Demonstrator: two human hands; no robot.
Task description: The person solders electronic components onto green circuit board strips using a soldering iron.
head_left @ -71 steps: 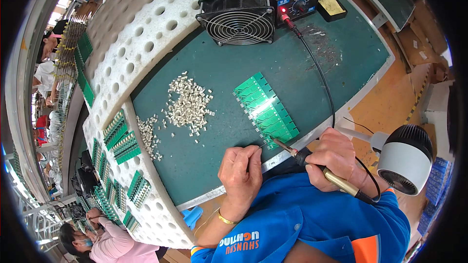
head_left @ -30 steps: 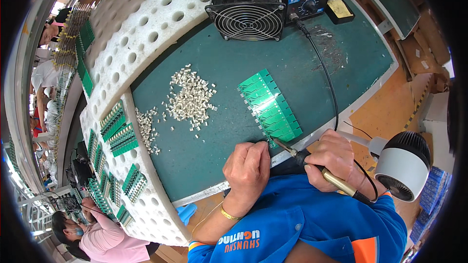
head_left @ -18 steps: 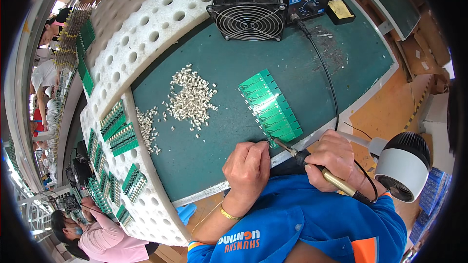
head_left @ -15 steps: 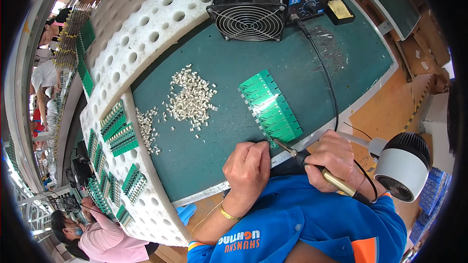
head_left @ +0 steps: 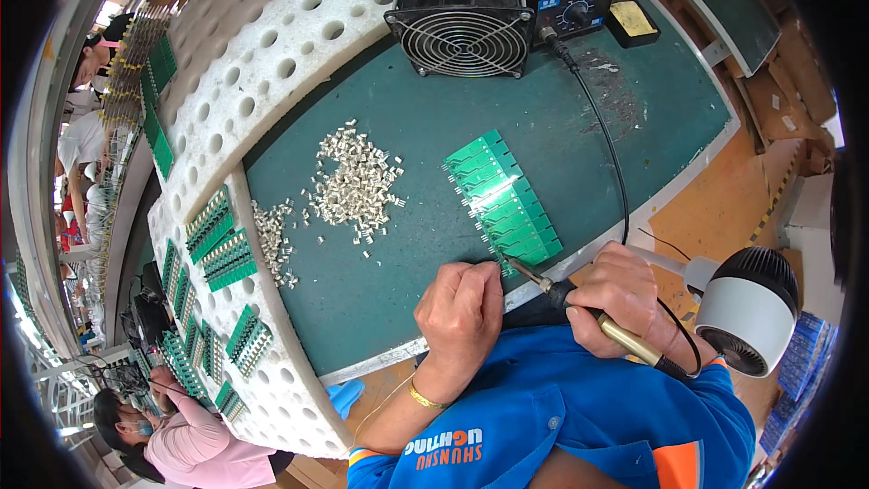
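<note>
My right hand (head_left: pixel 617 294) grips a soldering iron (head_left: pixel 625 337) by its dark grip, its tip pointing left onto the near end of a green circuit board panel (head_left: pixel 502 204). Small metal connectors line the panel's left edge, and the tip meets that row. Close beside the same corner, my left hand (head_left: pixel 460 312) is closed with its fingers pinched together. A thin wire, apparently solder wire (head_left: pixel 382 405), runs along the left forearm toward this hand; its end between the fingers is hidden. The panel lies flat on the green mat (head_left: pixel 416 109).
Loose small connectors (head_left: pixel 353 181) lie heaped left of the panel. A black fan (head_left: pixel 462 29) and a soldering station (head_left: pixel 570 4) stand behind; its cord (head_left: pixel 602 118) crosses the mat. White perforated foam (head_left: pixel 294 358) holds finished-looking boards (head_left: pixel 229 260). A white fan (head_left: pixel 751 308) stands right. Co-workers sit left.
Both hands and the panel stay almost in place; the iron's tip shifts only very slightly along the near end of the connector row.
</note>
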